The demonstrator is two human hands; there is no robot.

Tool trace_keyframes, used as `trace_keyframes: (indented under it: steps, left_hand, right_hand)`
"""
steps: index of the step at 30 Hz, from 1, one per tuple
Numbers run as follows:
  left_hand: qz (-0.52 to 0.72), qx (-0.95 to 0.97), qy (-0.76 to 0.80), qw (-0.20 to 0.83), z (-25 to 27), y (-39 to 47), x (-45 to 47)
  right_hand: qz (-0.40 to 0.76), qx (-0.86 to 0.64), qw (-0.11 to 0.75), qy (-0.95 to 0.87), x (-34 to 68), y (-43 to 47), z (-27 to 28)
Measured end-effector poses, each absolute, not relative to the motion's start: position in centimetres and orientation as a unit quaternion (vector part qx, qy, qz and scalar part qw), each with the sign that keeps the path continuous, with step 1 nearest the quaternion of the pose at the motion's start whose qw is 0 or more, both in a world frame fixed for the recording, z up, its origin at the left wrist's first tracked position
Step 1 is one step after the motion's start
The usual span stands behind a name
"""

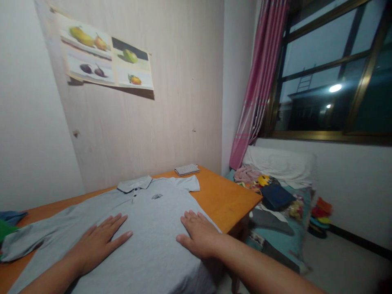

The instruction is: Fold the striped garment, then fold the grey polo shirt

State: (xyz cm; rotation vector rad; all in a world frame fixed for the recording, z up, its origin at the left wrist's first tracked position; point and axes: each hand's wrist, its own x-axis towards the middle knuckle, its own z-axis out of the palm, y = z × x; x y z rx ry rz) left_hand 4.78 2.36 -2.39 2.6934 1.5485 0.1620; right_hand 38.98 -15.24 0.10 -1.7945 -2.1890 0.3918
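A light grey polo shirt point(147, 245) lies spread front side up, its collar toward the wall and a small dark emblem on the chest. Its lower part hangs over the near edge of the orange-brown table point(226, 196). My left hand point(99, 243) rests flat on the left side of the shirt, fingers stretched out and thumb apart. On the right side of the shirt lies my right hand point(199, 234), palm down and fingers extended. Neither hand grips anything. The shirt's left sleeve looks rumpled, while the right one lies fairly flat.
A checked folded cloth or pouch point(186, 169) sits at the table's back edge. Green and blue fabric point(10, 224) lies at the far left. Right of the table, a low bed or couch point(275, 241) carries clothes and a dark blue item point(277, 197). A pink curtain point(260, 81) hangs beside the window.
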Motion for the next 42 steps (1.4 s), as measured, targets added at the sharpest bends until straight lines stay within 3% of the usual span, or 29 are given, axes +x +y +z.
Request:
trace_keyframes:
  steps: [19,30,33,36,39,42]
  left_hand:
    - [0.051,0.86,0.507,0.022,-1.0,0.8,5.8]
    - [0.055,0.862,0.504,0.016,-1.1,0.6,5.8]
    - [0.057,0.86,0.507,0.02,-1.3,0.5,5.8]
    - [0.055,0.858,0.51,0.021,-1.3,0.4,5.8]
    - [0.052,0.857,0.513,0.02,-1.1,0.3,5.8]
    - [0.048,0.856,0.513,0.022,-1.1,0.2,5.8]
  right_hand:
    - [0.085,-0.658,0.115,-0.74,41.6,-16.7,-0.7]
    - [0.098,-0.629,0.189,-0.747,40.5,-15.9,-1.6]
    - [0.189,-0.606,0.291,-0.716,39.8,-16.8,0.3]
    - [0.402,-0.459,0.386,-0.692,37.4,-19.4,4.4]
    - [0.553,-0.276,0.376,-0.691,34.5,-22.1,8.5]
    - [0.585,-0.165,0.327,-0.724,33.6,-23.7,9.7]
